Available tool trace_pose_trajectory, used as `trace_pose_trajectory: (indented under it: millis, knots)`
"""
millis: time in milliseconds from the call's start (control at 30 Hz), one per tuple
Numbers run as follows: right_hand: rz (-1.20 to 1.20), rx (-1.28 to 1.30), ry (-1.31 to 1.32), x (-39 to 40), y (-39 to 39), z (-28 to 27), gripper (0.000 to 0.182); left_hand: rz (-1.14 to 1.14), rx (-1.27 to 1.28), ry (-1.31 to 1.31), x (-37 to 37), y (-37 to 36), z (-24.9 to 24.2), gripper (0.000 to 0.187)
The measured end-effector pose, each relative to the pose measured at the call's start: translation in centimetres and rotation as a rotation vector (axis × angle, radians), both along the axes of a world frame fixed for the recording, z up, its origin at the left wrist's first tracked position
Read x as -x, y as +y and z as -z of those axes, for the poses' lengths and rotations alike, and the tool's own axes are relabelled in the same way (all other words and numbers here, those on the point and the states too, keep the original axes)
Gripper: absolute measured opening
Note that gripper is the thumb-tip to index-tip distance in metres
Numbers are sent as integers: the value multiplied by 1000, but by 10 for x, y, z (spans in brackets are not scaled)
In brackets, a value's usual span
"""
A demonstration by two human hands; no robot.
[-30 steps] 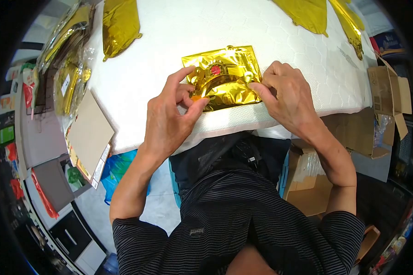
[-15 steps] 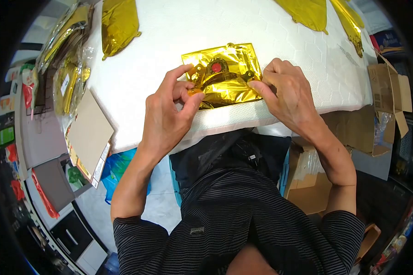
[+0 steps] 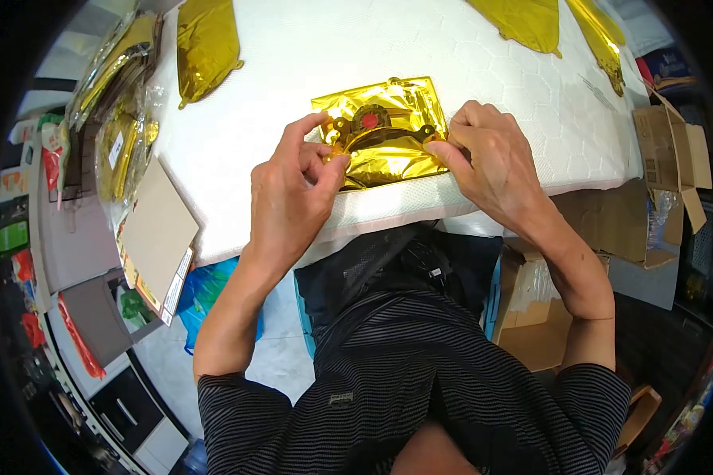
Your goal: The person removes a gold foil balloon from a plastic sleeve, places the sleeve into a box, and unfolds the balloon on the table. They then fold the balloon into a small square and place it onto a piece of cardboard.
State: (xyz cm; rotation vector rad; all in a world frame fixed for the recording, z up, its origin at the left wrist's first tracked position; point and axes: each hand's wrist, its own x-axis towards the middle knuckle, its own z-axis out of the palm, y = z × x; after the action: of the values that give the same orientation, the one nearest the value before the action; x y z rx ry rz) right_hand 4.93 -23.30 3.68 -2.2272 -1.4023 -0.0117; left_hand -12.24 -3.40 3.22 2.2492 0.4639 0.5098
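A shiny gold foil balloon, flat and folded to a rough rectangle, lies near the front edge of the white padded surface. A dark round patch with a red centre shows on it, above a curved fold. My left hand pinches the balloon's left side between thumb and fingers. At the right side, my right hand has its thumb pressed on the foil and its fingers curled. Small dark tabs with holes show beside both hands. The fingertips partly cover the foil's edges.
More flat gold balloons lie on the white padded surface: one at the far left, others at the far right. Plastic-wrapped packs and a cardboard sheet are on the left. Open cardboard boxes stand on the right.
Both hands keep their hold on the balloon, nearly in place. The foil's front part has shifted slightly, and the curved fold below the red centre looks sharper. The view has moved a little.
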Motion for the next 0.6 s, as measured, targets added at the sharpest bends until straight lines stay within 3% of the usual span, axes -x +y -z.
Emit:
trace_pose_trajectory:
  millis: [233, 300, 400, 600]
  knots:
    - [4, -15, 4, 1, -1, -1, 29, -14, -342, 159, -3, -8, -20, 56]
    - [12, 18, 28, 2, 0, -3, 27, 63, -627, -40, -10, 1, -19, 62]
    - [-1, -14, 2, 2, -1, -2, 26, 258, -626, -156, -25, 13, -21, 63]
    - [-11, -25, 20, 1, -2, -2, 24, 469, -312, -7, -40, 32, -8, 49]
